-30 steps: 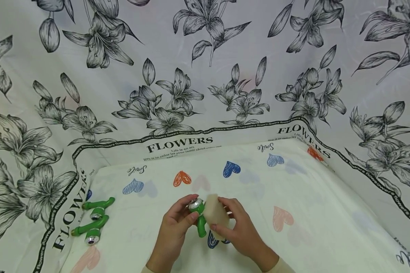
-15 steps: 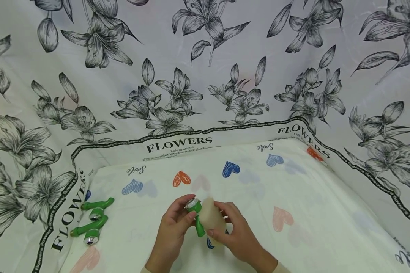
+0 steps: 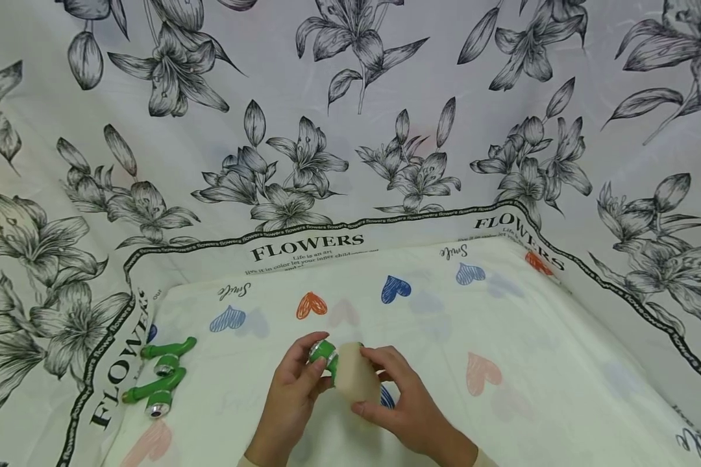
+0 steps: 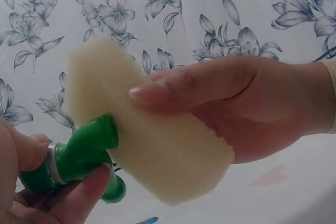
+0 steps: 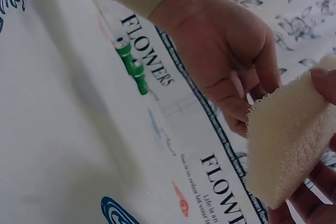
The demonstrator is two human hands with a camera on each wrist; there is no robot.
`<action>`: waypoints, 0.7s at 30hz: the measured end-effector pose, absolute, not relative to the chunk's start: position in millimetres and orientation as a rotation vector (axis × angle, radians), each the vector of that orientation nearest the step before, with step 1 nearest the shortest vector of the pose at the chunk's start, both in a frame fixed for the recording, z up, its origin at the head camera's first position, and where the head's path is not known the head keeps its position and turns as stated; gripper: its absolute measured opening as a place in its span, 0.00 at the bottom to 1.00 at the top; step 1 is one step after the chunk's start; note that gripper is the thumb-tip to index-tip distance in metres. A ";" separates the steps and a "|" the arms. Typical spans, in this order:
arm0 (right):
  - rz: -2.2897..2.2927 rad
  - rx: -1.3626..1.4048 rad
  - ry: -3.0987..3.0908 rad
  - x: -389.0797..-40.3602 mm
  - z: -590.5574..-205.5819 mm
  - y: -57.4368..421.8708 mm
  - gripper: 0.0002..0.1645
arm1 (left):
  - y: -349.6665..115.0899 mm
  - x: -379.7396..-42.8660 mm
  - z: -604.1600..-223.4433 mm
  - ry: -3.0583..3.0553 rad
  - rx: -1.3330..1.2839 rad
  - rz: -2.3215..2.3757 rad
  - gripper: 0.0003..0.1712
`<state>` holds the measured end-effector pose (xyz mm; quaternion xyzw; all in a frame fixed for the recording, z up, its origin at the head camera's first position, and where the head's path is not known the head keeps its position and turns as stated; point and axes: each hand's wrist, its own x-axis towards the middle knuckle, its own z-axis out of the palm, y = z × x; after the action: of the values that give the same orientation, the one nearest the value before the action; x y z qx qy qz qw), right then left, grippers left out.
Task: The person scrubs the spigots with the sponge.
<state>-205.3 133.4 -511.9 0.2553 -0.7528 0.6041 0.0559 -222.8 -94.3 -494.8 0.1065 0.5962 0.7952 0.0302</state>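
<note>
A green tap (image 3: 322, 351) with a silver end is held by my left hand (image 3: 292, 389), its thumb and fingers around the body. In the left wrist view the green spout (image 4: 100, 132) lies against the sponge's face. My right hand (image 3: 405, 402) grips the cream-coloured sponge (image 3: 355, 376), thumb on one face and fingers behind. Seen from the right wrist, the sponge (image 5: 286, 135) looks thick and coarse-pored, and it hides the tap there. Part of the tap is also behind the sponge in the head view.
Two more green taps, one farther (image 3: 169, 350) and one nearer (image 3: 156, 392), lie at the left edge of the table. A white cloth (image 3: 444, 337) printed with hearts covers the tabletop. Flower-printed curtain (image 3: 385, 155) stands around the back and sides.
The tap has tilted and shifted slightly left, its silver end turning toward the upper left. The sponge has moved left and down over the tap, covering more of it.
</note>
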 end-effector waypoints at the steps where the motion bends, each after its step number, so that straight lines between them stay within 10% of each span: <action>1: 1.835 0.764 -2.276 -205.5 -511.4 134.3 0.41 | -94.6 -223.0 -495.7 1.832 0.336 2.462 0.26; 21: 1.808 0.713 -2.199 -208.7 -510.0 141.4 0.40 | -101.5 -220.9 -504.4 1.636 0.383 2.536 0.21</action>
<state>-208.7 141.4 -510.0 0.2417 -0.7453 0.6128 0.1031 -220.9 -101.5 -504.4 0.1259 0.5371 0.8326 0.0498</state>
